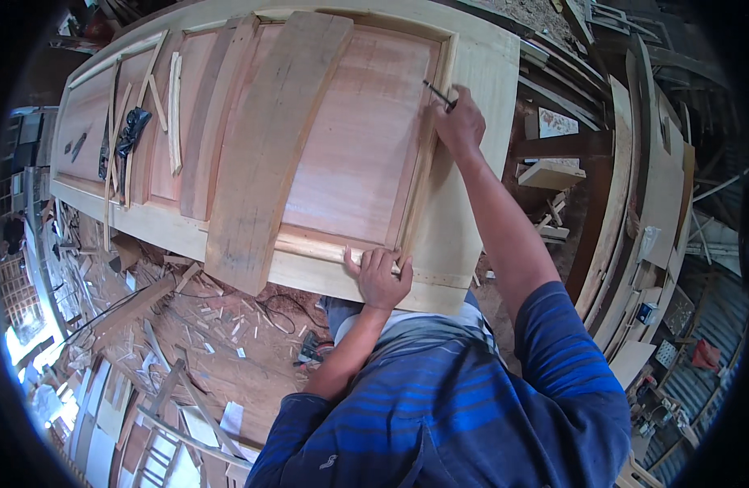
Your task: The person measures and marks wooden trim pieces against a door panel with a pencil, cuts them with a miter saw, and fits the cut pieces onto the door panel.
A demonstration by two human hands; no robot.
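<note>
A pale wooden panelled door (492,106) lies flat in front of me, with thin trim strips around its reddish panel (362,130). My right hand (460,122) is closed around a slim dark pointed tool (438,94) at the panel's right edge; its exact kind is unclear. Fingers apart, my left hand (382,276) rests on the trim and frame at the panel's near right corner. To the left of it, a wide plank (269,154) lies across the door and overhangs its near edge.
Farther left on the door are a black hand plane (132,130), loose thin strips (175,114) and narrow boards (224,114). Long timber (610,203) stands along the right side. Wood scraps litter the floor (204,325), where a power tool (313,348) and a cable lie.
</note>
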